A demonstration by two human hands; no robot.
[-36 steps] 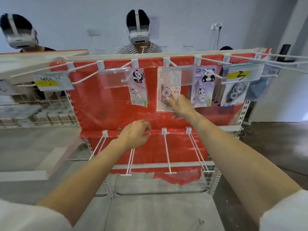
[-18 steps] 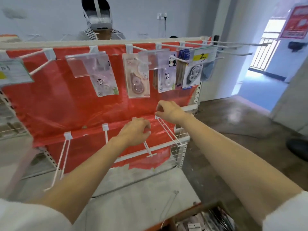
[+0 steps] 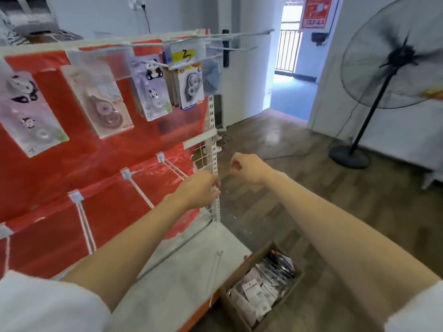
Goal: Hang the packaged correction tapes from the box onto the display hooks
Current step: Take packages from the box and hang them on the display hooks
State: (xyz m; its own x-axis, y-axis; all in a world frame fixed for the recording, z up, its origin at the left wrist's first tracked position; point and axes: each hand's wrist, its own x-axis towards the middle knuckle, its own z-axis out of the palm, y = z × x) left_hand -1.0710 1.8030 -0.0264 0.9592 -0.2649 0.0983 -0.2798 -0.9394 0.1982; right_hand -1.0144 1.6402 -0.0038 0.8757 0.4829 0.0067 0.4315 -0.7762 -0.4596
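Observation:
The cardboard box (image 3: 226, 295) sits on the floor at the lower right, full of packaged correction tapes (image 3: 260, 291). On the red-backed rack, the upper hooks carry a panda pack (image 3: 28, 116), a pink pack (image 3: 105, 104), a second panda pack (image 3: 153, 89) and a grey pack (image 3: 191, 88). The lower hooks (image 3: 139, 190) are bare. My left hand (image 3: 200, 188) hovers by the rack's right post with fingers loosely curled, holding nothing. My right hand (image 3: 247, 168) hangs in the air to the right of it, curled into a fist and empty.
The rack's white upright post (image 3: 214, 149) and grey base shelf (image 3: 177, 271) stand beside the box. Long bare hooks (image 3: 239, 37) jut out at the top right. A standing fan (image 3: 393, 58) is at the far right, with a doorway (image 3: 290, 68) behind.
The view has swung right and down, bringing the box and fan into sight. My right hand left the hung pink pack and drew back curled; my left hand stayed curled and empty.

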